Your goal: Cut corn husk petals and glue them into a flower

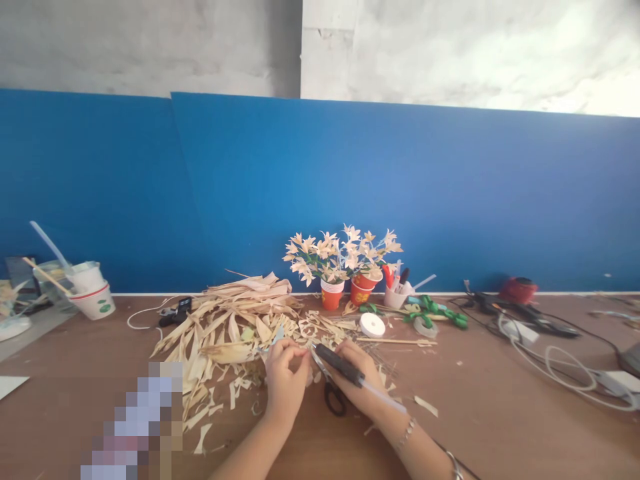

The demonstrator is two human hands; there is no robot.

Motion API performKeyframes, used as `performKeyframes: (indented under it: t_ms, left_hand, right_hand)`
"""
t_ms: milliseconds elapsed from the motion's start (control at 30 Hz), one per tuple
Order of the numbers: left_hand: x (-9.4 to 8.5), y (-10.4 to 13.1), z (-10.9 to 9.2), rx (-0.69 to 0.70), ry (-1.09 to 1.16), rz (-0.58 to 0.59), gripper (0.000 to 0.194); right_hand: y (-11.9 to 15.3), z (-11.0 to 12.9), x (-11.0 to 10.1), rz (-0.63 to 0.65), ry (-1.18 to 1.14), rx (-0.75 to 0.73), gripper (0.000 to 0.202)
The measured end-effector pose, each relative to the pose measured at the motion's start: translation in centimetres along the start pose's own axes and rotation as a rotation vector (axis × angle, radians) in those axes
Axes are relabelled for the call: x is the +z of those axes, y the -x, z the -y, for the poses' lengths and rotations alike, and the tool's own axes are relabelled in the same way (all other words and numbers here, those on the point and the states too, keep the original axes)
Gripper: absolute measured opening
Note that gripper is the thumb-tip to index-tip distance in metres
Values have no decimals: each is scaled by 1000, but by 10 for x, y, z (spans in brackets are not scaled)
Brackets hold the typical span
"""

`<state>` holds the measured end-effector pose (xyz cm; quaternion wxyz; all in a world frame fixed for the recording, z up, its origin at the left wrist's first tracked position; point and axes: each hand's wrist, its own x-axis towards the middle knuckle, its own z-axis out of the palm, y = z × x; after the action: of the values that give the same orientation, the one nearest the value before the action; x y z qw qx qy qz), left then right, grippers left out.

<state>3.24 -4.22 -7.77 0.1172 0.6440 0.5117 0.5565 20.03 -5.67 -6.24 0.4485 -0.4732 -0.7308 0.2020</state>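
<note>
My right hand point(361, 377) is wrapped round a black hot glue gun point(341, 365), with a pale glue stick poking out of its back end. The nozzle points at the fingertips of my left hand point(287, 377), which are pinched together. What sits in that pinch is too small to make out. Black-handled scissors point(334, 399) lie between the two hands, partly under the glue gun. Dry corn husks point(235, 323) are heaped beyond and left of my left hand, with cut scraps scattered around. Beyond my right hand are a white tape roll point(373, 325) and a thin wooden stick point(395, 341).
Husk flowers point(345, 250) stand in red paper cups point(332, 297) by the blue partition point(400, 173). A pale cup point(395, 298) holds tools beside green tape point(435, 313). White cables point(560, 367) loop at right. A paper cup point(95, 300) stands at left.
</note>
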Motion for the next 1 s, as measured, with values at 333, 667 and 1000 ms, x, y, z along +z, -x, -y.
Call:
performKeyframes:
  t_ms: [333, 667, 1000]
  left_hand:
    - [1, 1, 3, 19, 5, 5, 15]
    - [1, 0, 2, 24, 0, -11, 15]
    - [0, 0, 2, 43, 15, -2, 16]
  right_hand:
    - [0, -3, 2, -14, 10, -18, 13]
    - [-1, -1, 1, -29, 15, -14, 15]
    - [0, -4, 3, -24, 16, -15, 13]
